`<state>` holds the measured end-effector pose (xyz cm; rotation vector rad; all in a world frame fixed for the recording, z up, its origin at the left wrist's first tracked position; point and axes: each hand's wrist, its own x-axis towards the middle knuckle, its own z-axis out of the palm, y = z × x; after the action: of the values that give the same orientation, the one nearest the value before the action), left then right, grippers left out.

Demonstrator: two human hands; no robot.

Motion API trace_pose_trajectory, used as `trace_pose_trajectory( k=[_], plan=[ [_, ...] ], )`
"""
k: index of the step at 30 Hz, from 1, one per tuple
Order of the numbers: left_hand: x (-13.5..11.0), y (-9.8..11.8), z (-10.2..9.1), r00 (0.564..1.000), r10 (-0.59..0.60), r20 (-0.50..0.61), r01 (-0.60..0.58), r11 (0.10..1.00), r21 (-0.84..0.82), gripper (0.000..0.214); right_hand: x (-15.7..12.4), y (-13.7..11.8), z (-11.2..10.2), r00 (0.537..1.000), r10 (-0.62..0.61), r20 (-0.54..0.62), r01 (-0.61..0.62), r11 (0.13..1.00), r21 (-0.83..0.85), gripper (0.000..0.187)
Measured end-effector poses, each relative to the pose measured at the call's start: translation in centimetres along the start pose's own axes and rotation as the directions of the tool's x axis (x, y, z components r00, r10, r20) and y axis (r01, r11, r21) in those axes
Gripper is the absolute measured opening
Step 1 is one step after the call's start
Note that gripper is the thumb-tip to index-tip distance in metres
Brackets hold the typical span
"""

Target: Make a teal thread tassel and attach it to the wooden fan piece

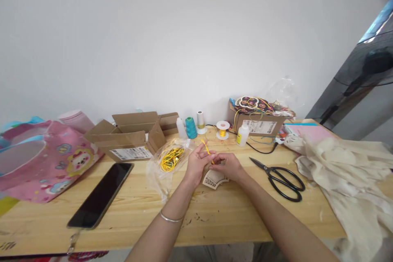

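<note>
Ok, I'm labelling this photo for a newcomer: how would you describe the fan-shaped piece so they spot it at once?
On the wooden table, find the left hand and right hand, between the phone and black-handled scissors. Just below where the hands come closest is the fan-shaped piece. Its pale, cut-out lattice sets it apart from the bright yellow cord above it.

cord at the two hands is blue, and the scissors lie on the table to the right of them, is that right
Not blue: the head view shows that the cord at the left hand and right hand is yellow. The scissors do lie on the table to their right.
</note>
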<state>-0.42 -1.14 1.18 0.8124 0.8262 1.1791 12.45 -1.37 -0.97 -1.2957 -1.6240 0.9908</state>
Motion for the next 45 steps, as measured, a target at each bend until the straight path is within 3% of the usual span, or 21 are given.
trace_pose_trajectory(
  k=[10, 17, 26, 35, 40, 45],
  plan=[
    [-0.2, 0.5, 0.1, 0.995, 0.011, 0.104, -0.006, 0.999, -0.048, 0.075, 0.0, -1.1, -0.6, 0.997, 0.047, 0.055, -0.052, 0.995, 0.088, 0.021],
    [0.2, 0.4, -0.2, 0.999, 0.015, 0.044, -0.011, 0.995, -0.095, 0.030, 0.0, -0.8, -0.5, 0.995, 0.056, 0.080, -0.066, 0.990, 0.128, 0.028],
    [0.2, 0.6, -0.6, 0.993, -0.010, 0.115, 0.019, 0.997, -0.070, 0.039, 0.0, -0.6, -1.0, 0.972, 0.000, 0.234, -0.043, 0.983, 0.180, 0.036],
    [0.5, 1.5, -0.9, 0.984, -0.106, 0.144, 0.136, 0.967, -0.215, 0.034, 0.0, 0.2, -0.6, 0.976, 0.034, 0.214, -0.088, 0.965, 0.247, 0.042],
    [0.5, 1.1, -1.0, 0.990, -0.037, 0.135, 0.060, 0.982, -0.177, 0.030, -0.2, 0.0, -0.4, 0.981, 0.032, 0.190, -0.084, 0.958, 0.272, 0.040],
    [0.7, 0.7, -1.1, 0.998, 0.033, 0.052, -0.029, 0.997, -0.067, 0.041, -0.2, -0.2, -0.4, 0.986, 0.022, 0.167, -0.069, 0.957, 0.281, 0.037]
  ],
)
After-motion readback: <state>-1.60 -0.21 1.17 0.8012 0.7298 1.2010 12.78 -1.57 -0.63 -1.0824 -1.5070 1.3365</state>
